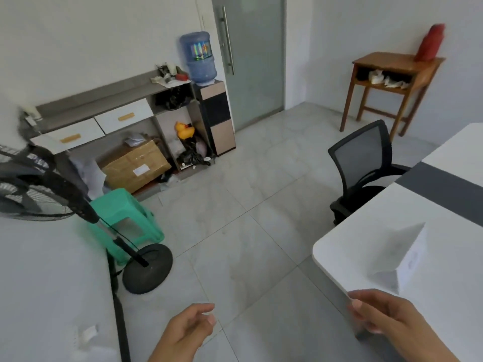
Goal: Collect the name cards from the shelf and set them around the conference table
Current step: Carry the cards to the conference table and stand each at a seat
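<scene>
A white folded name card (403, 259) stands upright near the rounded corner of the white conference table (347, 246), at the lower right. Just in front of it, over the table's near edge, my right hand (386, 320) pinches a thin pale card, seen edge-on and blurred. My left hand (187, 333) hovers over the floor at the bottom centre, fingers loosely curled and holding nothing. The low grey shelf unit (104, 100) with white drawers runs along the far left wall; no name cards can be made out on it.
A black mesh office chair (366, 163) is pushed against the table's far side. A standing fan (41, 184) with a round black base (149, 267) and a green plastic stool (125, 218) stand at the left. A water dispenser (201, 74), a glass door and a wooden side table (392, 71) line the back.
</scene>
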Tool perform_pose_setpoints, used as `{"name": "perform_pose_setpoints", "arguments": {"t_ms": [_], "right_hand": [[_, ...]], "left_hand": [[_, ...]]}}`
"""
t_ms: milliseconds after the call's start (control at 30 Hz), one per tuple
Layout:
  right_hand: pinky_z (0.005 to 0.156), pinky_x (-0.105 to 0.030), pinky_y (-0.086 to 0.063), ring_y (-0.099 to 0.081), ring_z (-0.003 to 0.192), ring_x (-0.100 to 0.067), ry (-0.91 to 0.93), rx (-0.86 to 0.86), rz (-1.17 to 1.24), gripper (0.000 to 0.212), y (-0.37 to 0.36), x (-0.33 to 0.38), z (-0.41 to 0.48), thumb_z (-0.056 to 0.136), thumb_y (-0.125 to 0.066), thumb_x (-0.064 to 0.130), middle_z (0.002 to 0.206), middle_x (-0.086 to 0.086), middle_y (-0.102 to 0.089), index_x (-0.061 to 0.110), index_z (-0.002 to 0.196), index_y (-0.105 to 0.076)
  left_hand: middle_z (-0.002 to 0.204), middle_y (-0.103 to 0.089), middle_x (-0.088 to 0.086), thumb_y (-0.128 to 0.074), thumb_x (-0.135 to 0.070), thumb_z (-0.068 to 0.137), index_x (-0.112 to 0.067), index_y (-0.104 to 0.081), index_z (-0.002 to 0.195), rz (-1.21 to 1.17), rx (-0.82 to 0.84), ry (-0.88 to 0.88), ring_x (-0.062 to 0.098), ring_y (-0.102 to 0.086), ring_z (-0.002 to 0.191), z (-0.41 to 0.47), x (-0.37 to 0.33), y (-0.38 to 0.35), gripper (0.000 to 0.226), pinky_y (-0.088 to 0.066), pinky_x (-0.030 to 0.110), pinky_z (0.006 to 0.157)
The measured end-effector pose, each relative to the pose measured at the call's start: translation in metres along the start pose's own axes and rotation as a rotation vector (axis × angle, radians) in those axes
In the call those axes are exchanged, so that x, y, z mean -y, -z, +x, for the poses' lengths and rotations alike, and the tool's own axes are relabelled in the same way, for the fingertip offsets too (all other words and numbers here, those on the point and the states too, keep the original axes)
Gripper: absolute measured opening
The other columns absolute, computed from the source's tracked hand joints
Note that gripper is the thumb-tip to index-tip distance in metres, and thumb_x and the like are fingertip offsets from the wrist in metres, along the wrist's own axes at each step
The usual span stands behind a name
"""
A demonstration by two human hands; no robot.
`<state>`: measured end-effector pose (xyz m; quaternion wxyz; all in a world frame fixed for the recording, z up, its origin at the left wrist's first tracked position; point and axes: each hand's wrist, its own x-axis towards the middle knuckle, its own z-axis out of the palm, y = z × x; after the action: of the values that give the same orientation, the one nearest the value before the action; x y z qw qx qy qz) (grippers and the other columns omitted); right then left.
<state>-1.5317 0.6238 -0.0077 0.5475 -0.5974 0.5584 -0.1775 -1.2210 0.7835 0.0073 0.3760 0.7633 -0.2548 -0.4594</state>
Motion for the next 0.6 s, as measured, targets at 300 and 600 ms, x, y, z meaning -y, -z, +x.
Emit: {"name": "perform_pose_setpoints", "arguments": {"t_ms": [300,600], "right_hand": [[0.075,-0.025,-0.05,-0.071,0.082,-0.008,-0.034,-0.117,0.053,0.012,0.029,0.039,0.11,0.087,-0.067,0.026,0.084,0.004,-0.077,0.027,0.098,-0.073],[0.078,-0.037,-0.055,-0.073,0.079,-0.012,-0.318,-0.549,0.252,0.011,0.025,0.034,0.159,0.087,-0.068,0.017,0.082,0.002,-0.078,0.019,0.095,-0.074]], "left_hand": [[0.098,-0.074,0.014,-0.065,-0.026,0.086,-0.019,-0.069,0.101,0.126,0.174,-0.076,0.02,-0.071,0.09,0.163,-0.097,-0.017,0.017,-0.052,0.029,0.077],[0.09,-0.075,0.001,-0.062,-0.047,0.071,-0.029,-0.066,0.1,0.386,0.553,-0.219,0.006,-0.07,0.085,0.336,-0.213,-0.066,0.035,-0.05,0.023,0.077]]}}
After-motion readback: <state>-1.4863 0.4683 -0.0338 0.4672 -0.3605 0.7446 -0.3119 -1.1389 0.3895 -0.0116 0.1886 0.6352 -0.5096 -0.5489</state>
